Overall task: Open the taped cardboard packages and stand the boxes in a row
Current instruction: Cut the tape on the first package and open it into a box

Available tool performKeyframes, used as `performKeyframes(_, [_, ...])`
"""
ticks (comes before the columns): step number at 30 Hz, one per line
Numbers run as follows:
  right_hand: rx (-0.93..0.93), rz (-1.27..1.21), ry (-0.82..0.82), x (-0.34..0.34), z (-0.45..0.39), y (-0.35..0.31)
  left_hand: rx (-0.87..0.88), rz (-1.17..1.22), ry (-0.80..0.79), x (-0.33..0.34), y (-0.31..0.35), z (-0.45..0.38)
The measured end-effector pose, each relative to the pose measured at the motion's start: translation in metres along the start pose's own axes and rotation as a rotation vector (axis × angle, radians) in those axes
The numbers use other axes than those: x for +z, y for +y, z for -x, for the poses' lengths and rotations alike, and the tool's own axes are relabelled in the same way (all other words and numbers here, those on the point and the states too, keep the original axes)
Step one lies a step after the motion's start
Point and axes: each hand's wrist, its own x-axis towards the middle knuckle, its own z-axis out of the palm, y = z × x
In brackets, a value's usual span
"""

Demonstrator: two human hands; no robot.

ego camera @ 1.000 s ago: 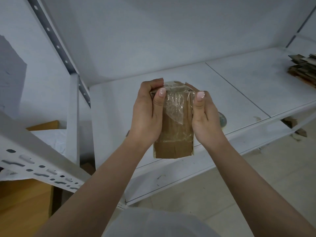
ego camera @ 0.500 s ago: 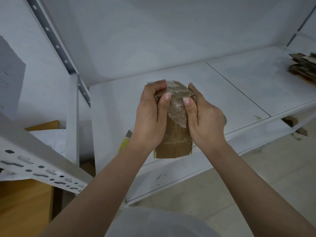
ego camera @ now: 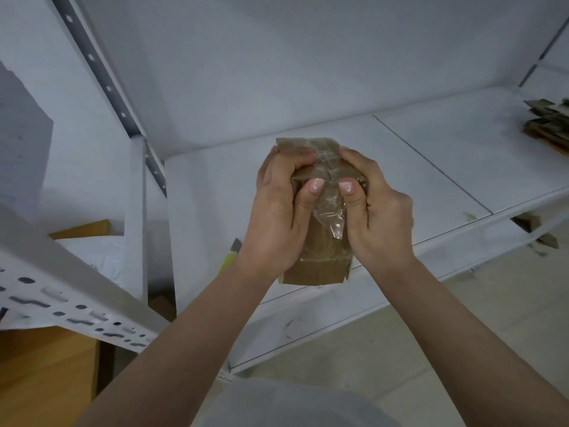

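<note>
I hold a small brown cardboard package (ego camera: 317,268) upright in front of me, above the front of the white shelf (ego camera: 400,167). Clear tape wraps its upper part and a loose flap of tape hangs down its front. My left hand (ego camera: 277,217) grips its left side and my right hand (ego camera: 378,211) grips its right side. Both thumbs press on the taped front near the top, close together. The top flaps stick up behind my fingers, partly lifted. My hands hide the package's sides.
A stack of flattened cardboard pieces (ego camera: 549,124) lies at the shelf's far right. A yellow-handled cutter (ego camera: 229,257) shows on the shelf beside my left wrist. A perforated metal rail (ego camera: 61,291) slants across the lower left, above a wooden box (ego camera: 46,371).
Both thumbs have moved inward to the middle of the taped front. The top flaps have bent up and back, and the package has tilted a little towards me.
</note>
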Motion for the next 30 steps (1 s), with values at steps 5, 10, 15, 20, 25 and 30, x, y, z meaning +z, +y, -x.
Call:
performKeyframes(5, [0.084, 0.162, -0.168, -0.004, -0.006, 0.004, -0.104, 0.035, -0.115, -0.014, -0.015, -0.003])
performKeyframes(10, [0.518, -0.175, -0.270, -0.005, -0.021, 0.026, -0.117, 0.169, -0.110, -0.035, -0.016, -0.011])
performKeyframes(15, [0.762, -0.380, -0.463, -0.010, -0.022, 0.020, -0.106, 0.238, 0.022, -0.043, -0.012, -0.013])
performKeyframes(20, [0.728, -0.411, -0.285, -0.005, -0.022, 0.026, -0.220, 0.072, 0.243, -0.045, -0.021, -0.014])
performKeyframes(25, [0.664, -0.345, -0.157, -0.004, -0.021, 0.033, -0.419, 0.012, 0.239, -0.037, -0.020, -0.014])
performKeyframes(30, [0.622, -0.302, -0.147, -0.002, -0.020, 0.034, -0.546, 0.147, 0.134, -0.030, -0.019, -0.013])
